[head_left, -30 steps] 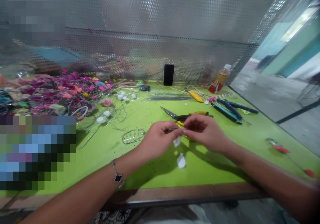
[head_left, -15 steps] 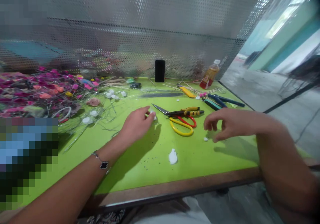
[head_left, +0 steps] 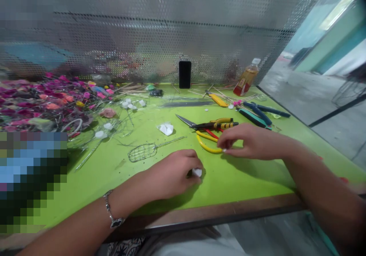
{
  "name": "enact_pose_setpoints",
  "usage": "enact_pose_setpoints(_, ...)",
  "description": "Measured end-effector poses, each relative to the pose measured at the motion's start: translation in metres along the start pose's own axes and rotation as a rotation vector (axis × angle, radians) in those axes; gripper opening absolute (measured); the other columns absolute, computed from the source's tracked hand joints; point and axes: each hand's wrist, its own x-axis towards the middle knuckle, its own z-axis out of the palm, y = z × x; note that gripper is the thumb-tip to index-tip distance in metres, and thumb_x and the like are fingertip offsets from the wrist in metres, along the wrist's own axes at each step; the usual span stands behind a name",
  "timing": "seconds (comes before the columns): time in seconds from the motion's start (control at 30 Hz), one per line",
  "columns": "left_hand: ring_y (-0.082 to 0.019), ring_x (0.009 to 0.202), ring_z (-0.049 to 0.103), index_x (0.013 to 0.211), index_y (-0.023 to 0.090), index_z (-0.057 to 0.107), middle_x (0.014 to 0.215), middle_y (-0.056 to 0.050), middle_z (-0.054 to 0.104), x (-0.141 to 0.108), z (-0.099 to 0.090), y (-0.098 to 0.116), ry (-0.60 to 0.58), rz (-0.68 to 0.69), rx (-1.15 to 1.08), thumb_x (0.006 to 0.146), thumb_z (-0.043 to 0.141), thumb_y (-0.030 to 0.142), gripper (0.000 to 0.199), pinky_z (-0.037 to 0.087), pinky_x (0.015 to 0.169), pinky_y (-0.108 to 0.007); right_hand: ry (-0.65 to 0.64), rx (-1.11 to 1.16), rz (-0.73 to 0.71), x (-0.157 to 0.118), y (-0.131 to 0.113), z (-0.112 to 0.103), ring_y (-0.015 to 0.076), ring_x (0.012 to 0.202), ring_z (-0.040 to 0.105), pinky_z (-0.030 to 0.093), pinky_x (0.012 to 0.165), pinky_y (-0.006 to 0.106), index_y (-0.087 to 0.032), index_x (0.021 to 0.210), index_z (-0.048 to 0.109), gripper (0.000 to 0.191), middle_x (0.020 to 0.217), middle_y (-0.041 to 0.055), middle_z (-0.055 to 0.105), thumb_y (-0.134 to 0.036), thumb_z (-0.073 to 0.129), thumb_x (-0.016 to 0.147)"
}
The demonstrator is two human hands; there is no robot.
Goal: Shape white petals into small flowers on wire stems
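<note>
My left hand (head_left: 181, 172) is closed around a white lump (head_left: 197, 172) near the table's front edge. Beside the yellow and red handled scissors (head_left: 210, 146), my right hand (head_left: 238, 141) pinches a tiny white piece (head_left: 224, 150) between thumb and finger. Black and yellow pliers (head_left: 217, 124) lie across the scissors. Another white piece (head_left: 166, 128) rests on clear film left of the scissors' tip. A silver wire frame with a twisted stem (head_left: 142, 152) lies flat behind my left wrist.
Pink and magenta pieces (head_left: 57, 96) pile up at the left beside a pixelated patch. A black phone (head_left: 185, 74) stands at the back, with a bottle (head_left: 246, 77) to its right. Blue and teal handled tools (head_left: 256, 115) lie at the right.
My left hand has come toward the front edge and closed on the white lump there, uncovering the wire frame. My right hand has moved left and now pinches the tiny white piece.
</note>
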Motion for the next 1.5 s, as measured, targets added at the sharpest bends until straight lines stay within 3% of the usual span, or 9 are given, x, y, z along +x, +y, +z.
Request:
enact_pose_setpoints(0.13,-0.021,0.082,0.069,0.103,0.016,0.084,0.094,-0.008,0.079,0.006,-0.001,-0.011,0.119,-0.126,-0.365,0.093,0.076,0.023,0.014,0.05,0.077,-0.032,0.281,0.116,-0.339,0.013,-0.022,0.024,0.0158,0.09,0.078,0.058,0.085,0.026,-0.023,0.111,0.077,0.014,0.101,0.0026,0.084,-0.019,0.08,0.098)
enact_pose_setpoints(0.27,-0.024,0.098,0.074,0.113,0.017,0.086,0.107,-0.008,0.084,0.011,-0.003,-0.014,0.148,-0.183,-0.918,0.091,0.085,0.034,0.029,0.054,0.095,-0.037,0.442,0.058,-0.546,0.023,-0.03,0.048,0.0183,0.096,0.078,0.061,0.091,0.031,-0.021,0.117,0.076,0.019,0.103,0.0059,0.085,-0.012,0.078,0.099)
enact_pose_setpoints(0.53,-0.019,0.111,0.076,0.125,0.022,0.082,0.119,-0.007,0.082,0.009,0.006,-0.003,0.188,-0.168,-1.444,0.088,0.088,0.021,0.037,0.051,0.116,-0.039,0.647,-0.076,-0.371,0.027,-0.024,0.057,0.0241,0.109,0.076,0.063,0.092,0.037,-0.026,0.117,0.082,0.017,0.124,0.0116,0.079,-0.022,0.077,0.101)
enact_pose_setpoints(0.67,-0.02,0.106,0.078,0.142,0.024,0.068,0.115,-0.006,0.082,0.012,0.01,-0.004,0.263,-0.203,-1.398,0.09,0.089,0.02,0.056,0.056,0.11,-0.04,0.573,-0.053,-0.35,0.031,-0.027,0.062,0.0239,0.108,0.079,0.063,0.099,0.037,-0.025,0.132,0.076,0.029,0.117,0.0084,0.085,-0.023,0.075,0.103)
enact_pose_setpoints(0.8,-0.018,0.09,0.075,0.117,0.016,0.081,0.098,-0.006,0.082,0.016,0.011,-0.003,0.314,-0.233,-1.213,0.086,0.092,0.024,0.034,0.059,0.093,-0.033,0.533,-0.047,-0.384,0.033,-0.029,0.066,0.0191,0.088,0.081,0.063,0.081,0.03,-0.023,0.116,0.082,0.018,0.103,0.0055,0.087,-0.017,0.07,0.105)
enact_pose_setpoints(0.93,-0.015,0.078,0.072,0.096,0.013,0.088,0.085,-0.006,0.082,0.018,0.006,-0.003,0.406,-0.263,-1.094,0.094,0.083,0.023,0.011,0.06,0.083,-0.028,0.658,0.076,-0.23,0.032,-0.027,0.063,0.0176,0.076,0.08,0.063,0.071,0.027,-0.024,0.1,0.085,0.007,0.089,0.0018,0.086,-0.02,0.08,0.097)
enact_pose_setpoints(1.13,-0.017,0.094,0.081,0.104,0.011,0.085,0.102,-0.012,0.086,0.022,-0.001,-0.007,0.526,-0.415,-1.385,0.103,0.068,0.012,0.018,0.063,0.097,-0.029,0.948,0.233,-0.014,0.035,-0.021,0.056,0.0214,0.073,0.082,0.069,0.069,0.031,-0.024,0.099,0.087,0.013,0.088,0.0045,0.087,-0.027,0.091,0.087)
enact_pose_setpoints(1.33,-0.015,0.096,0.078,0.117,0.016,0.082,0.107,-0.008,0.085,0.024,0.006,-0.001,0.431,-0.231,-1.506,0.096,0.076,0.01,0.022,0.06,0.106,-0.032,0.734,0.106,-0.19,0.04,-0.02,0.07,0.0264,0.112,0.082,0.068,0.097,0.038,-0.026,0.102,0.089,0.011,0.13,0.0105,0.083,-0.023,0.085,0.093)
enact_pose_setpoints(1.5,-0.016,0.08,0.077,0.097,0.014,0.081,0.083,-0.003,0.081,0.023,0.01,-0.006,0.439,-0.239,-1.28,0.088,0.088,0.016,0.012,0.063,0.094,-0.034,0.683,0.031,-0.193,0.039,-0.024,0.077,0.0238,0.094,0.086,0.069,0.085,0.033,-0.026,0.119,0.084,0.025,0.108,0.0061,0.088,-0.02,0.081,0.095)
